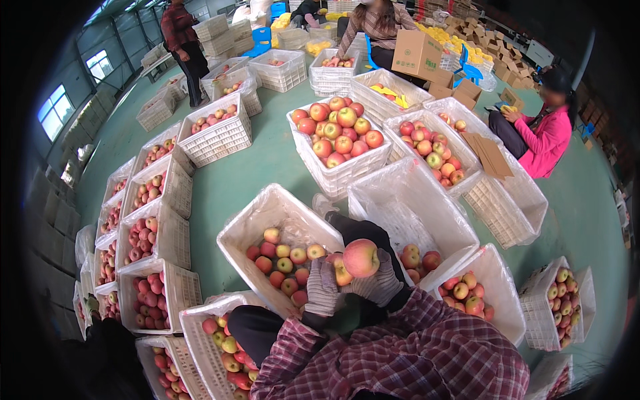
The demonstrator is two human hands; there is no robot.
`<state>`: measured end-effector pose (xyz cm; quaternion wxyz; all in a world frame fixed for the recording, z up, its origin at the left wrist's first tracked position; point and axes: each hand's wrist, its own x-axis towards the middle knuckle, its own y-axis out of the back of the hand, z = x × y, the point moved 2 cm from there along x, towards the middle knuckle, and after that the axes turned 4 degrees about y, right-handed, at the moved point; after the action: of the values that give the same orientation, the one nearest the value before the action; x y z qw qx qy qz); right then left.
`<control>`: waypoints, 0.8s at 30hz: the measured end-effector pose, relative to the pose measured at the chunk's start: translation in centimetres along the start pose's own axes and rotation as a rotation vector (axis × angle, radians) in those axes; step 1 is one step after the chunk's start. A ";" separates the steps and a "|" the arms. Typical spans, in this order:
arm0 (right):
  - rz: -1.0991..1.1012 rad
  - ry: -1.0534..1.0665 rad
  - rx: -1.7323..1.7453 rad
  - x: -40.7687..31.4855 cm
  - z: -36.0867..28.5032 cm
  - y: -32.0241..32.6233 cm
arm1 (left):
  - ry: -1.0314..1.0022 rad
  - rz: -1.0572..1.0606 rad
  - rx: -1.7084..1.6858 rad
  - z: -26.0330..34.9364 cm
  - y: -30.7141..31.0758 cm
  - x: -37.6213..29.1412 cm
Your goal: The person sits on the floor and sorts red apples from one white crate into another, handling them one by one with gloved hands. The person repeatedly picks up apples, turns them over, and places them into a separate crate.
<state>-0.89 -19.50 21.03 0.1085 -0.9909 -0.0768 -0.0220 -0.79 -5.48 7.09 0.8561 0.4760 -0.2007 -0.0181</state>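
My left hand (321, 288), in a grey knit glove, is closed on a yellow-red apple (341, 270). My right hand (382, 284), gloved the same way, grips a large pink-red apple (361, 258) just beside the first one. Both apples are held over my lap, close together. In front and to the left is a plastic-lined white crate (239, 235) with a loose layer of apples (285, 265) on its floor. A deep lined crate (385, 205) to the right has several apples (420, 260) at its near end.
A heaped crate of apples (337, 172) stands ahead. Filled crates (172, 235) line the left side. Another apple crate (505, 300) is close at my right. Flat cardboard pieces (485, 155) lie across crates. A seated person in pink (545, 130) and other people are further off.
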 end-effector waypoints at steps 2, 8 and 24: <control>0.016 -0.102 0.237 -0.9 3.3 2.8 | -0.087 -0.047 0.083 1.7 -1.6 0.9; 0.160 0.075 0.729 -6.1 2.6 11.9 | 0.059 -0.206 -0.445 2.8 -4.8 3.7; 1.325 -0.796 0.042 -25.6 12.3 40.2 | 0.954 0.237 -0.903 -22.4 1.9 -4.1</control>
<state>-19.49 -59.42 -0.98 0.0820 -0.7610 0.4988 0.4067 3.18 14.55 -3.15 0.9625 0.0012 0.1763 0.2064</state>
